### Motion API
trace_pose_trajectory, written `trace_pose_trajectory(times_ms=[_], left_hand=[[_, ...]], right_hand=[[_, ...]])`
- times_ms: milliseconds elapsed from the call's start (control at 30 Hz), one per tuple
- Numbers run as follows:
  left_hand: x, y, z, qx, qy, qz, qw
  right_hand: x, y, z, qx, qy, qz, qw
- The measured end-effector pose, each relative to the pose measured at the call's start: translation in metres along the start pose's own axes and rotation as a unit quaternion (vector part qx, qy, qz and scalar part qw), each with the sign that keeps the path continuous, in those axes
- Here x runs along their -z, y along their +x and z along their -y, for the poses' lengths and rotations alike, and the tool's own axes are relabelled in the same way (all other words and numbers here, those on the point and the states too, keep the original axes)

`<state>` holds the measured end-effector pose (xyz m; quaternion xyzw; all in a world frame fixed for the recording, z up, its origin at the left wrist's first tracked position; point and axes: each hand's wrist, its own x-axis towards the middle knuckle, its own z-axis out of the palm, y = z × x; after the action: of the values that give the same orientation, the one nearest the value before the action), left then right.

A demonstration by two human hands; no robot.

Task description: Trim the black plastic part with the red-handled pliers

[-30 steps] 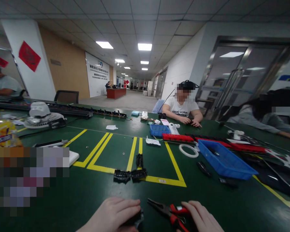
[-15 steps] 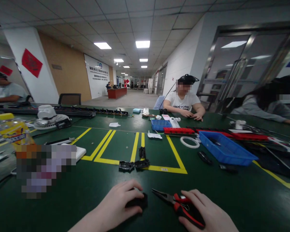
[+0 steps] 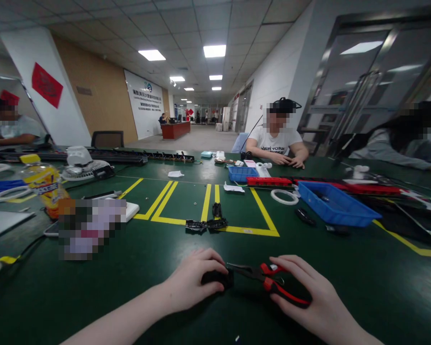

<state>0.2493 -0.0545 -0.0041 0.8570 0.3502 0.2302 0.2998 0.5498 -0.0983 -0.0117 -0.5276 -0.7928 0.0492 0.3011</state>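
My left hand (image 3: 197,278) is closed around a small black plastic part (image 3: 217,279), its fingers over the top and the thumb along the near side. Red-and-black needle-nose pliers (image 3: 271,280) are gripped in my right hand (image 3: 305,290), handles spread apart. The pliers' narrow jaws point left, with their tips close to the black part; I cannot tell whether they touch it. Farther forward, several black plastic pieces (image 3: 196,225) lie together on the yellow tape lines.
A blue tray (image 3: 345,218) stands on the green table (image 3: 158,306) at the right, with a black object (image 3: 304,216) beside it. A white ring (image 3: 284,197) lies near. At left stand a drink bottle (image 3: 45,184) and a white device (image 3: 132,211). A person (image 3: 277,143) sits opposite.
The pliers' tips have come closer to the black part in my left hand. Both hands appear slightly higher in view, and the camera has shifted a little.
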Motion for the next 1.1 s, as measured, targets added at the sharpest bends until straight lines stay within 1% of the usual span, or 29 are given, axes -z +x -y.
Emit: trace_pose_trajectory(times_ms=[167, 267, 367, 433, 533, 700, 833, 967, 1033, 1100], left_hand=[[0.002, 0.000, -0.002, -0.009, -0.007, 0.014, 1.000], [0.004, 0.000, -0.001, -0.018, 0.001, 0.020, 1.000], [0.005, -0.001, 0.000, -0.019, 0.011, 0.022, 1.000], [0.006, -0.001, 0.000, -0.020, 0.012, 0.023, 0.999], [0.006, 0.000, 0.000, -0.027, 0.011, 0.028, 0.999], [0.006, 0.000, 0.001, -0.025, 0.007, 0.028, 0.999], [0.006, -0.001, 0.000, -0.027, 0.014, 0.026, 0.999], [0.006, 0.000, -0.001, -0.036, 0.028, 0.031, 0.998], [0.007, 0.000, -0.002, -0.040, 0.030, 0.032, 0.998], [0.007, 0.000, -0.003, -0.043, 0.030, 0.030, 0.998]], right_hand=[[-0.001, -0.003, 0.003, 0.036, -0.027, 0.001, 0.999], [-0.001, -0.004, 0.003, 0.065, -0.034, -0.010, 0.997], [-0.001, -0.003, -0.001, 0.063, -0.044, -0.016, 0.997], [0.000, -0.002, -0.007, 0.066, -0.054, 0.001, 0.996], [0.001, -0.001, -0.016, 0.095, -0.068, 0.026, 0.993], [0.002, -0.002, -0.020, 0.116, -0.081, 0.031, 0.989], [0.001, 0.000, -0.014, 0.091, -0.077, 0.051, 0.992], [-0.001, 0.002, -0.008, 0.039, -0.072, 0.075, 0.994], [-0.002, 0.006, -0.006, 0.021, -0.075, 0.098, 0.992], [0.001, 0.011, -0.002, 0.020, -0.078, 0.122, 0.989]])
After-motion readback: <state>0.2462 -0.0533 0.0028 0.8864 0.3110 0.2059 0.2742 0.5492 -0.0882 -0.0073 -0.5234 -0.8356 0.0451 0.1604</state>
